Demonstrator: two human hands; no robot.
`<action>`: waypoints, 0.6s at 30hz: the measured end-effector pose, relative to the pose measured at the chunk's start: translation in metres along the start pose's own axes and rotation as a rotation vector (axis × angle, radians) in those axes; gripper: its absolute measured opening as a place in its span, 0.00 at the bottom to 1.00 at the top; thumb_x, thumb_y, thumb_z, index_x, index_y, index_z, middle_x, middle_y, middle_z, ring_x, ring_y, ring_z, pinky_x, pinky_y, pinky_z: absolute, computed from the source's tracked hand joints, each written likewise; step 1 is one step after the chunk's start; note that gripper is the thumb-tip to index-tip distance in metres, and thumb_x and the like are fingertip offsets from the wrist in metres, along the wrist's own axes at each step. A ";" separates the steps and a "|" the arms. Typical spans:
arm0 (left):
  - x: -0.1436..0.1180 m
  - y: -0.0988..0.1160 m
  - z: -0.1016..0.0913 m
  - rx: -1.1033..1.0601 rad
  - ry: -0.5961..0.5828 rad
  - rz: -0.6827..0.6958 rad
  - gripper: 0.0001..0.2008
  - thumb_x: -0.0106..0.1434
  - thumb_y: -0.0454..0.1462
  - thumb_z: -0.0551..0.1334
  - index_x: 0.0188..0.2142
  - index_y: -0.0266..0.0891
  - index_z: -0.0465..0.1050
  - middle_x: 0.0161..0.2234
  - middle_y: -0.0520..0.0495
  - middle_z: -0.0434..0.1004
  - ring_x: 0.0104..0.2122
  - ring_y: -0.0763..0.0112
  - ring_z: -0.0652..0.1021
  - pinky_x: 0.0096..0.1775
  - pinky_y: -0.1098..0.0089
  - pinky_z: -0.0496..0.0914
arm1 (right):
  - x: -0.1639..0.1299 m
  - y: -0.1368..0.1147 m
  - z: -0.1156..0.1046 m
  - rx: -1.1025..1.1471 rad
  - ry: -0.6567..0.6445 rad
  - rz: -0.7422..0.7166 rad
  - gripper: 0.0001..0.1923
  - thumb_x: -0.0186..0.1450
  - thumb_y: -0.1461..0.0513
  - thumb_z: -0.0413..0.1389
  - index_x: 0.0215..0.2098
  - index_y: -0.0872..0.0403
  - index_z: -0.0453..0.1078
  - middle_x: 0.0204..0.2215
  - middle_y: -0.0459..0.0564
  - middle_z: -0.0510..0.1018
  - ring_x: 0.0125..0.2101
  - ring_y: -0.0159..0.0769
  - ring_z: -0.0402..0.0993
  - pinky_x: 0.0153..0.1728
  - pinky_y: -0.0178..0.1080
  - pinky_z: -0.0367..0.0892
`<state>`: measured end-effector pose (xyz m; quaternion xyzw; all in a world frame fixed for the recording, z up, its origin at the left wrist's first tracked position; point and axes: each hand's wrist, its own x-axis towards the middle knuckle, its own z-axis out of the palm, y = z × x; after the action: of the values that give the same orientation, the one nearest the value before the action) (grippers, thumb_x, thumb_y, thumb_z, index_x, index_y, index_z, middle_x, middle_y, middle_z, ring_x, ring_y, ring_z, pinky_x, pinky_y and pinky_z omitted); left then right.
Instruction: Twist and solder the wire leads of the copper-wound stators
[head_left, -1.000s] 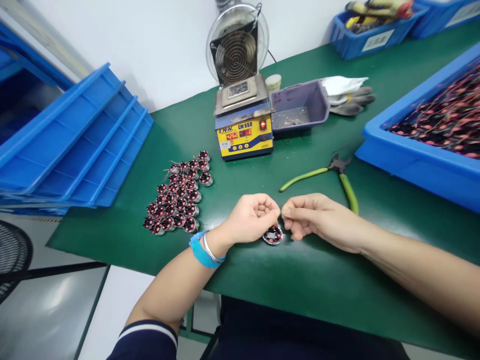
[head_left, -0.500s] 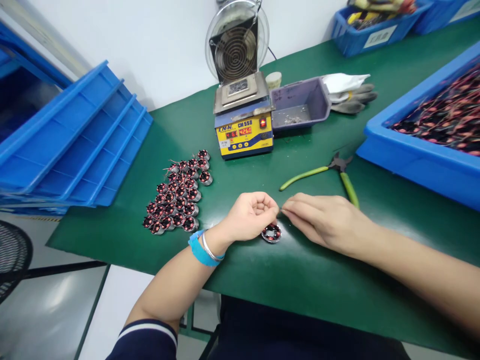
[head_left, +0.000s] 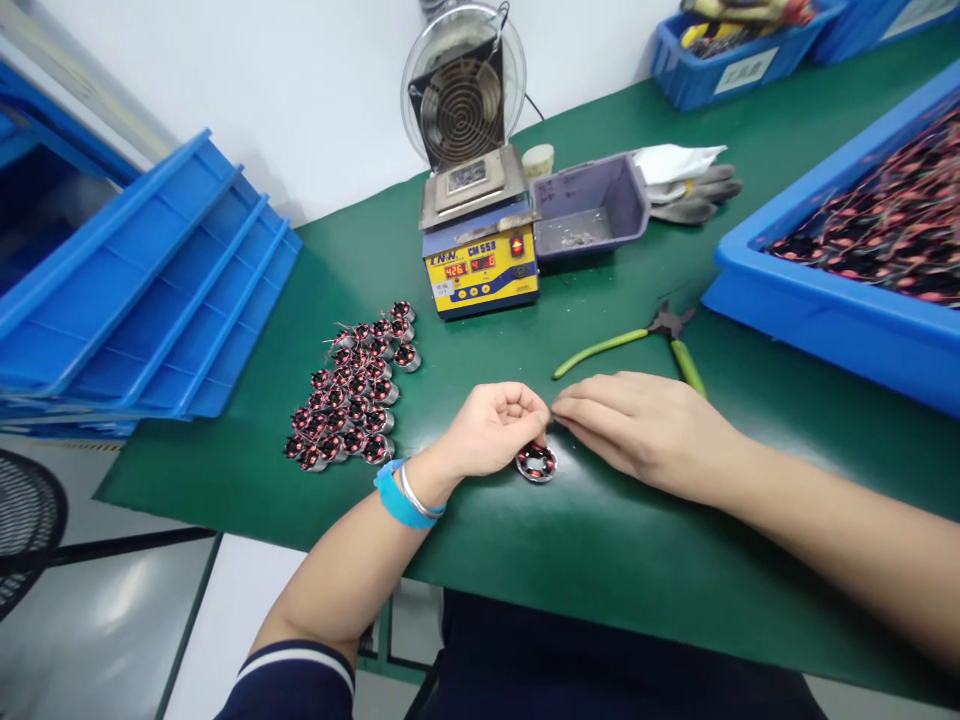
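Note:
A small round motor stator point(head_left: 536, 463) with a metallic rim and copper-red windings lies on the green table. My left hand point(head_left: 499, 430) is closed in a pinch right at its far edge, thumb against index finger, on what looks like the stator's thin wire leads. Facing it from the right, my right hand point(head_left: 637, 425) also has its fingertips pinched together, close to the left fingertips. The wire between them is too fine to see clearly. Left of my hands, several similar stators point(head_left: 356, 390) stand grouped in rows.
Green-handled cutting pliers point(head_left: 600, 352) lie spread beyond my right hand. Behind stand a yellow-blue solder pot point(head_left: 481, 275) with a fan, a purple bin point(head_left: 589, 215) and gloves point(head_left: 694, 195). A blue crate point(head_left: 825, 325) of wired stators is at right; stacked blue crates point(head_left: 172, 300) are at left.
The whole view has shifted slightly. Both hands keep their pinch by the stator, and my right hand's fingers lie a little flatter. The digits on the solder pot's display differ.

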<state>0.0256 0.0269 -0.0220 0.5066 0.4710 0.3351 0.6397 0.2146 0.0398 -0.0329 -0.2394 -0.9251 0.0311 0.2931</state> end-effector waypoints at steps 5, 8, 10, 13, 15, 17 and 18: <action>0.000 0.001 0.000 0.013 -0.022 -0.028 0.07 0.52 0.35 0.63 0.24 0.33 0.67 0.17 0.52 0.71 0.18 0.81 0.69 0.22 0.79 0.63 | 0.006 0.004 -0.004 -0.173 -0.084 -0.136 0.16 0.69 0.66 0.41 0.32 0.55 0.70 0.28 0.51 0.76 0.28 0.36 0.69 0.30 0.39 0.62; 0.000 0.001 0.001 0.018 -0.009 -0.056 0.06 0.52 0.34 0.63 0.24 0.34 0.66 0.16 0.52 0.70 0.17 0.81 0.69 0.22 0.79 0.63 | 0.004 0.013 -0.012 -0.158 -0.080 0.096 0.16 0.68 0.64 0.42 0.29 0.54 0.68 0.26 0.53 0.76 0.28 0.39 0.70 0.29 0.41 0.62; 0.000 0.000 0.003 0.004 0.038 -0.062 0.07 0.53 0.35 0.63 0.24 0.34 0.66 0.17 0.52 0.71 0.16 0.82 0.68 0.20 0.79 0.62 | 0.002 0.015 -0.014 0.028 -0.053 0.314 0.14 0.67 0.60 0.46 0.29 0.54 0.68 0.27 0.53 0.76 0.27 0.39 0.71 0.27 0.41 0.63; 0.000 -0.004 0.008 -0.060 0.144 -0.030 0.11 0.52 0.38 0.66 0.25 0.33 0.66 0.19 0.50 0.73 0.14 0.83 0.66 0.18 0.79 0.61 | 0.003 0.005 -0.008 0.368 -0.110 0.442 0.13 0.60 0.52 0.57 0.34 0.53 0.70 0.30 0.51 0.78 0.29 0.39 0.74 0.30 0.40 0.67; 0.001 -0.005 0.011 -0.123 0.221 0.035 0.14 0.51 0.41 0.68 0.26 0.34 0.66 0.21 0.50 0.74 0.15 0.82 0.68 0.19 0.78 0.63 | 0.005 -0.006 0.000 0.418 -0.148 0.432 0.15 0.57 0.52 0.60 0.35 0.54 0.70 0.31 0.52 0.78 0.32 0.41 0.74 0.33 0.42 0.68; 0.003 -0.004 0.011 -0.185 0.322 0.127 0.16 0.51 0.43 0.68 0.26 0.34 0.66 0.21 0.50 0.75 0.17 0.80 0.71 0.22 0.77 0.66 | 0.007 -0.014 0.007 0.417 -0.160 0.412 0.11 0.58 0.55 0.59 0.34 0.54 0.69 0.31 0.51 0.77 0.32 0.40 0.74 0.34 0.42 0.68; 0.004 -0.002 0.009 -0.221 0.391 0.179 0.16 0.51 0.44 0.68 0.27 0.34 0.66 0.22 0.50 0.75 0.18 0.79 0.72 0.23 0.76 0.68 | 0.008 -0.016 0.009 0.426 -0.161 0.402 0.10 0.59 0.56 0.58 0.33 0.54 0.69 0.30 0.51 0.77 0.31 0.40 0.74 0.34 0.43 0.67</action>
<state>0.0349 0.0269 -0.0246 0.3987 0.4998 0.5317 0.5554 0.1969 0.0300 -0.0327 -0.3477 -0.8521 0.3006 0.2502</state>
